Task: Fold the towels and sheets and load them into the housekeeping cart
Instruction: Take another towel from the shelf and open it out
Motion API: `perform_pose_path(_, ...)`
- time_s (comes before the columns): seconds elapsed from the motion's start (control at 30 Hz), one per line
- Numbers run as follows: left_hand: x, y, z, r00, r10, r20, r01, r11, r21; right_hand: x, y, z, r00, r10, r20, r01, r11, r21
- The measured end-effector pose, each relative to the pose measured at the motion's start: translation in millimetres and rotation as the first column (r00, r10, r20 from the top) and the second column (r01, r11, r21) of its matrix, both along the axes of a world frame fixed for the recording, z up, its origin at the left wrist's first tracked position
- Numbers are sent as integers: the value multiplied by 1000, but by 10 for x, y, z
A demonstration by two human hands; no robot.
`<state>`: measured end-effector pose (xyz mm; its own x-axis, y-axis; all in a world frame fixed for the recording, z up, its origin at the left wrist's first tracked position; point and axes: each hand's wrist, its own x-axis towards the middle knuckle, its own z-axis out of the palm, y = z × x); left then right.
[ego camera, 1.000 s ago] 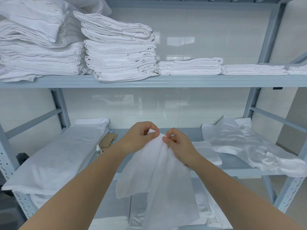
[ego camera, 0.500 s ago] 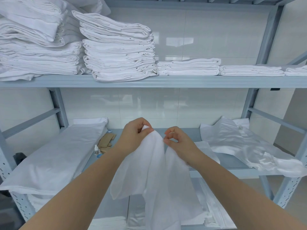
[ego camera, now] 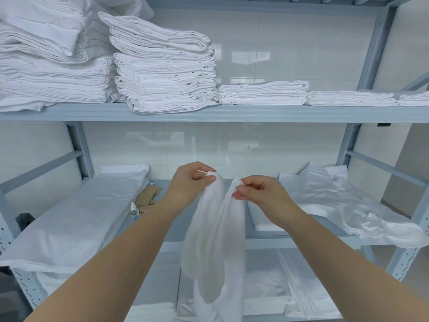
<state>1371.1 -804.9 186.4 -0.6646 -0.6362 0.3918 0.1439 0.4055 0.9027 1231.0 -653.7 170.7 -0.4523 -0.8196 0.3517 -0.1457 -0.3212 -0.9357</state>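
Observation:
A thin white towel [ego camera: 214,247] hangs in front of me, held up by its top edge over the middle shelf. My left hand [ego camera: 188,184] pinches the left corner between thumb and fingers. My right hand [ego camera: 262,192] pinches the right corner a short way apart. The cloth droops in a long fold between them and runs out of view at the bottom. No housekeeping cart is in view.
A grey metal rack [ego camera: 209,113] fills the view. Its top shelf carries stacks of folded white linen [ego camera: 164,66]. On the middle shelf lie a flat white sheet [ego camera: 76,217] at left, crumpled shiny linen [ego camera: 343,203] at right, a small bottle [ego camera: 133,209] and cardboard [ego camera: 147,197].
My hands have drawn slightly apart at the towel's top edge, and the hanging cloth has narrowed into a long drooping fold.

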Motion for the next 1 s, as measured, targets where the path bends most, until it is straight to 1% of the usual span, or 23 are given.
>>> perform_pose_path(0.1,-33,60,2,999,-54,5,54,999,8,52,-101,21,990,-123,-73,122,992,-15)
perform_pose_path(0.17,-53,98,1,996,-88,16,88,996,21,85,-153,36,976,-177,-127,175,984,-28)
perform_pose_path(0.37,-64,170,5,997,-63,36,62,998,16,91,-219,30,955,-234,-183,227,972,-58)
perform_pose_path(0.5,-57,203,-22,997,-55,51,57,998,-25,99,-235,-6,942,-270,-198,262,963,-66)
perform_pose_path(0.57,-58,196,-31,996,-69,56,72,996,-49,109,-236,-39,915,-307,-261,303,951,-57)
perform_pose_path(0.6,-57,195,-26,995,-80,61,84,994,-64,112,-236,-55,889,-325,-324,330,943,-41)
perform_pose_path(0.67,-58,185,-4,991,-109,78,116,988,-98,106,-229,-61,849,-296,-437,337,941,17)
perform_pose_path(0.73,-49,162,22,987,-135,90,146,982,-123,79,-213,-15,873,-165,-458,244,963,118)
perform_pose_path(0.77,-46,145,32,986,-136,95,148,981,-128,63,-206,10,869,-103,-484,203,966,159)
perform_pose_path(0.8,-46,136,38,988,-122,93,133,983,-130,69,-200,40,844,-83,-529,203,964,173)
perform_pose_path(0.83,-52,136,35,993,-91,76,100,987,-127,69,-208,52,817,-105,-567,236,958,162)
perform_pose_path(0.93,-68,177,-53,998,62,-14,-63,991,-115,91,-255,56,809,-233,-540,309,950,52)
perform_pose_path(0.97,-63,185,-107,995,103,6,-101,984,-146,107,-269,62,816,-264,-515,321,947,23)
perform_pose_path(1.0,-50,184,-167,989,130,68,-113,972,-204,116,-284,69,831,-289,-475,334,943,11)
